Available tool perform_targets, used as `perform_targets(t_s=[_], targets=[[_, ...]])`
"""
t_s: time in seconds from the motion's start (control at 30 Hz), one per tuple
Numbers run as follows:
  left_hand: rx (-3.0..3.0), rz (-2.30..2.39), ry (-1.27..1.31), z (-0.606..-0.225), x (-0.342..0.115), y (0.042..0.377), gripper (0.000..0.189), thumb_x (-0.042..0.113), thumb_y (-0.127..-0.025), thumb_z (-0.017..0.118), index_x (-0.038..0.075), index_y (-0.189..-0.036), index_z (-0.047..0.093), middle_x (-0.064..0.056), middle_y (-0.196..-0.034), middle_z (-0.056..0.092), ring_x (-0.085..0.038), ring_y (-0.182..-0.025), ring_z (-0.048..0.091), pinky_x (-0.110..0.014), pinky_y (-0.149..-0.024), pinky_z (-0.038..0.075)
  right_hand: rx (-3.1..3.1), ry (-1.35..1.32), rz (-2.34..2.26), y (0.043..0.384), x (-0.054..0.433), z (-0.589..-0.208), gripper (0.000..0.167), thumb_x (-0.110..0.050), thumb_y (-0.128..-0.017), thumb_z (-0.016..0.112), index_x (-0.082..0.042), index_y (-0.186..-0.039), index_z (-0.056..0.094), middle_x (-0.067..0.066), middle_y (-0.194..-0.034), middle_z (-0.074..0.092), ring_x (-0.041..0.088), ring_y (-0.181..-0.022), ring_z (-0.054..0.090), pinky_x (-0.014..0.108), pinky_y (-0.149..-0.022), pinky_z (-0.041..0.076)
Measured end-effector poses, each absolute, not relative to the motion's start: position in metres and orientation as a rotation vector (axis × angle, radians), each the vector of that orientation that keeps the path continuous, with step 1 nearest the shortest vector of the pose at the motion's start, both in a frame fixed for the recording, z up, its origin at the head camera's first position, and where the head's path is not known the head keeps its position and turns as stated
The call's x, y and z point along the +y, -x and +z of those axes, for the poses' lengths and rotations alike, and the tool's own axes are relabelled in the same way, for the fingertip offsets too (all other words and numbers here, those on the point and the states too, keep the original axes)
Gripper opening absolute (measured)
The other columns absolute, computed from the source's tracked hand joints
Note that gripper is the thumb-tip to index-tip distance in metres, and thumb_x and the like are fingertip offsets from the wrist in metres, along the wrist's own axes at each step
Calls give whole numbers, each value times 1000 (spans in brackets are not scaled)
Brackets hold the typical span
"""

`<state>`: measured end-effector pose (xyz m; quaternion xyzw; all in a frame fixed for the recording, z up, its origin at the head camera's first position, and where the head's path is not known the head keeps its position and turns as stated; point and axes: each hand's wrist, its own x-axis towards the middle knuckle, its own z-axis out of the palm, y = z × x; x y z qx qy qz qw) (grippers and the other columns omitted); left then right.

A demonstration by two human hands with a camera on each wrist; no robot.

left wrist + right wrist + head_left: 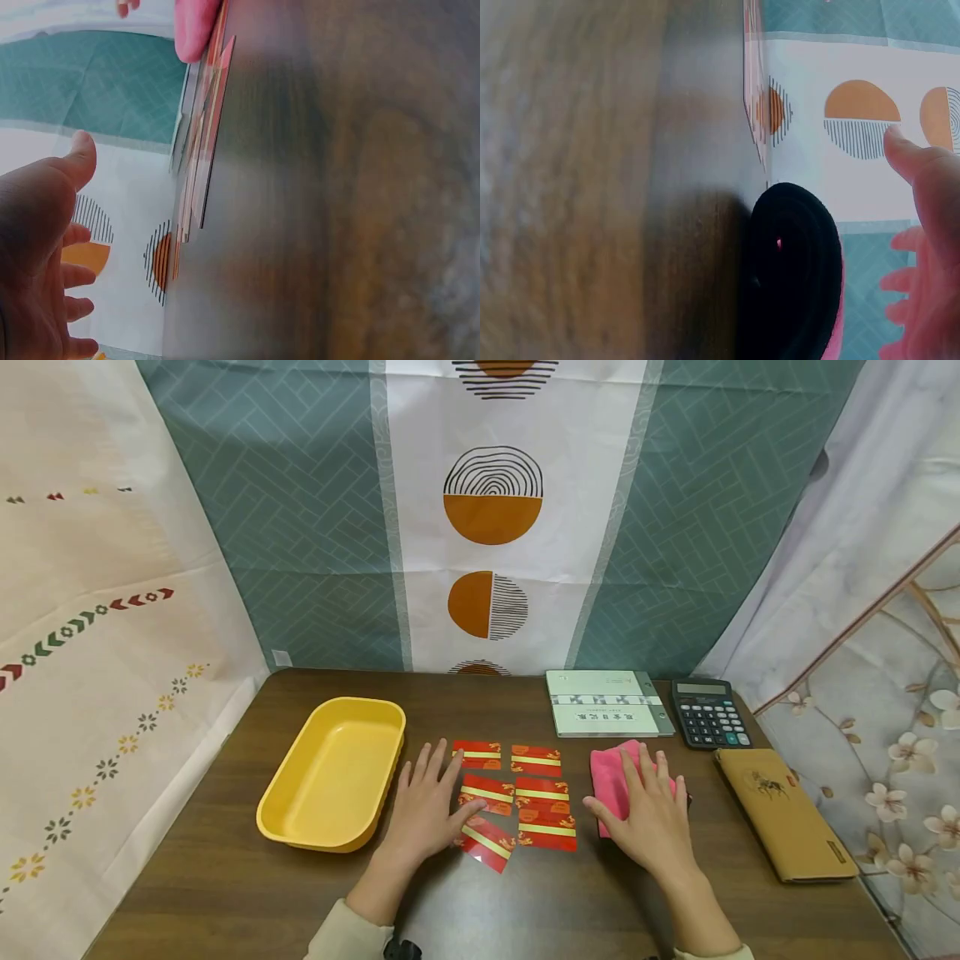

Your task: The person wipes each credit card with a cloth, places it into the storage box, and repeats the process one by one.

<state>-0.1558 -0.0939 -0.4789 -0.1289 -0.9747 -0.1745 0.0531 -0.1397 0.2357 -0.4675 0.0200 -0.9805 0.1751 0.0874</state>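
Note:
Several red cards with a gold stripe [487, 794], possibly envelopes, lie in two rough columns mid-table. My left hand [423, 810], fingers spread, hovers just left of them with nothing in its grasp; in the left wrist view the left hand [41, 240] is above the table. A pink cloth [611, 777] lies right of the cards, over or on something dark. Above that cloth is my right hand [651, 818], fingers spread and holding nothing. From the right wrist, a black rounded thing [791, 277] edged with pink shows below the right hand [934, 225].
A yellow plastic tub [337, 768] stands at the left. Toward the back right lie a pale green account book [600, 714] and a black calculator [711, 714]. A tan notebook [783, 814] rests along the right edge. Patterned curtains [315, 527] border the wooden table [225, 860].

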Motion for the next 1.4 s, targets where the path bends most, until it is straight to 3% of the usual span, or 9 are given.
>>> perform_targets(t_s=[0.13,0.33,0.43,0.53,0.67,0.83,1.03,1.4], targets=[[-2939,-586,404,-480,-93,159,84,58,-88,71,13,-154,45,-16,-163,29,-39,-151,22,-64,-119,23,-2913,-84,535,142,238,-466,103,-65,-83,71,1,-154,36,28,-161,22,51,-147,12,77,-113,11],[-2816,-843,441,-487,-88,178,65,40,-93,73,7,-145,55,-17,-151,47,-38,-142,40,-62,-113,35,-2851,-65,625,155,254,-459,83,-54,-89,72,-3,-148,45,28,-148,44,50,-134,40,75,-106,32],[-2752,-921,462,-494,-84,193,54,33,-96,71,5,-141,58,-18,-147,51,-38,-138,43,-63,-110,39,-2855,-15,649,163,267,-458,79,-52,-91,69,-2,-147,45,29,-145,46,51,-129,43,75,-102,36],[-2721,-998,461,-501,-82,206,47,24,-97,70,2,-138,60,-19,-146,51,-41,-137,43,-64,-109,38,-2903,56,652,169,278,-459,84,-58,-92,66,0,-148,43,31,-146,42,53,-130,39,76,-101,36],[-2773,-1042,411,-509,-81,219,46,16,-97,69,2,-139,59,-19,-148,50,-41,-138,42,-65,-111,36,-3050,195,693,172,289,-462,105,-71,-87,61,4,-153,30,38,-148,33,58,-132,33,79,-101,33],[-2930,-895,361,-511,-86,227,51,17,-96,69,7,-144,56,-13,-153,48,-37,-142,39,-63,-108,38,-3248,264,747,177,299,-470,127,-74,-75,72,9,-155,18,41,-148,29,61,-131,32,79,-99,34],[-2959,-827,291,-506,-88,229,51,18,-90,78,11,-138,63,-12,-140,59,-36,-131,48,-57,-101,43,-3259,207,835,184,302,-477,126,-60,-72,84,11,-154,18,41,-146,31,59,-128,34,75,-100,39],[-3044,-859,192,-503,-87,234,52,17,-83,84,5,-129,66,-19,-125,62,-39,-117,53,-56,-95,42,-3245,210,972,186,302,-488,124,-55,-74,85,9,-155,17,38,-147,33,54,-126,38,71,-101,42]])
